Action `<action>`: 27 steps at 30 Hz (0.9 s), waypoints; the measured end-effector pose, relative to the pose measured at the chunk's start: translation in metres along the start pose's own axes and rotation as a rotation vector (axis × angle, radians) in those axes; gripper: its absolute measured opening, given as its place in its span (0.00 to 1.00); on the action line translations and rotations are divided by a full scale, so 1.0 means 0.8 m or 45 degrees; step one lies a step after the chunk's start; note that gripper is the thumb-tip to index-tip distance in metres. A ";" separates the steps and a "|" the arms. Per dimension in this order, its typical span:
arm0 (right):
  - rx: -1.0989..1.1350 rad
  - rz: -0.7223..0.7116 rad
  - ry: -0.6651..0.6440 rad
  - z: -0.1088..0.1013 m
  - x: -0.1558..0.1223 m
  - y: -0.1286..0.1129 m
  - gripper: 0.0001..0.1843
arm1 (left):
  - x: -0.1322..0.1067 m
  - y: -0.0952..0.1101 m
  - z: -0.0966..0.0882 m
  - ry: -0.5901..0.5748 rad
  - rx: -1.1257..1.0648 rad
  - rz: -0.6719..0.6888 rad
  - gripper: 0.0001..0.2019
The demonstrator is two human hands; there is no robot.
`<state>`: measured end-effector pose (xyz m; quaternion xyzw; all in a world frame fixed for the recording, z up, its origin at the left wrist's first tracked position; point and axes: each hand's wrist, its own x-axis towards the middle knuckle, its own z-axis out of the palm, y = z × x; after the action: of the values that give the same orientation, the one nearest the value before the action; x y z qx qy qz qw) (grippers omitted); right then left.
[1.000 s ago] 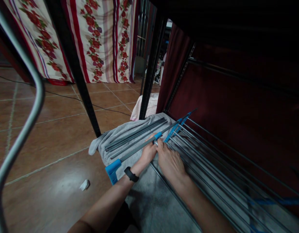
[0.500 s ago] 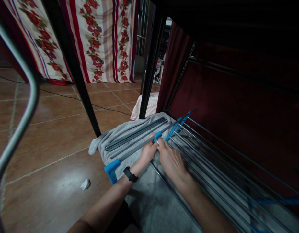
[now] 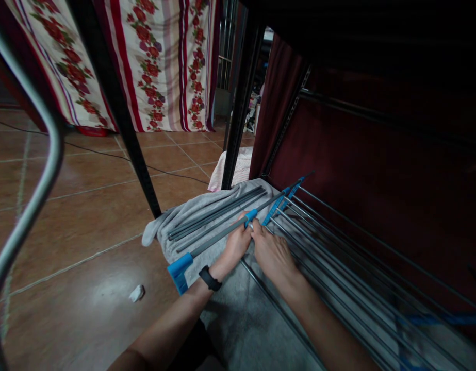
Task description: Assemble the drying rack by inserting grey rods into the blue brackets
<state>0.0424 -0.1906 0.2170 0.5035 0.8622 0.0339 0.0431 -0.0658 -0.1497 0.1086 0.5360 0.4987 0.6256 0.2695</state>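
My left hand point(image 3: 233, 247), with a black band at the wrist, is closed around a grey rod point(image 3: 214, 238) that has blue plastic fittings at both ends. My right hand point(image 3: 271, 253) meets it at the rod's upper blue fitting point(image 3: 251, 216), fingers pinched on the end of a thin metal rod point(image 3: 295, 247) of the rack. Several more dark grey rods point(image 3: 218, 212) lie side by side on a grey towel point(image 3: 191, 214) just beyond my hands.
A row of thin metal rods point(image 3: 357, 273) with blue connectors runs to the right over grey cloth. Black frame posts point(image 3: 121, 118) rise ahead, a curved silver tube point(image 3: 32, 196) at left. Brown tiled floor point(image 3: 79, 216) holds a white scrap point(image 3: 136, 293). A floral curtain point(image 3: 160, 62) hangs behind.
Both hands have stayed at the rod's upper blue fitting with only slight shifts. The view has barely moved.
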 end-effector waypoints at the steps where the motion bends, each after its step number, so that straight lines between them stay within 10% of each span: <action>1: -0.008 -0.006 0.002 0.000 0.000 0.000 0.22 | 0.000 0.001 0.000 -0.006 0.000 0.011 0.07; 12: -0.154 0.094 0.213 0.012 -0.015 -0.007 0.18 | -0.002 0.004 -0.001 0.010 -0.046 -0.082 0.06; 27: 0.150 0.099 0.012 0.004 -0.002 0.005 0.19 | -0.005 0.010 0.010 0.065 -0.226 -0.006 0.05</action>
<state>0.0465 -0.1898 0.2145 0.5381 0.8427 -0.0129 0.0082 -0.0554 -0.1528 0.1135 0.4927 0.4493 0.6800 0.3048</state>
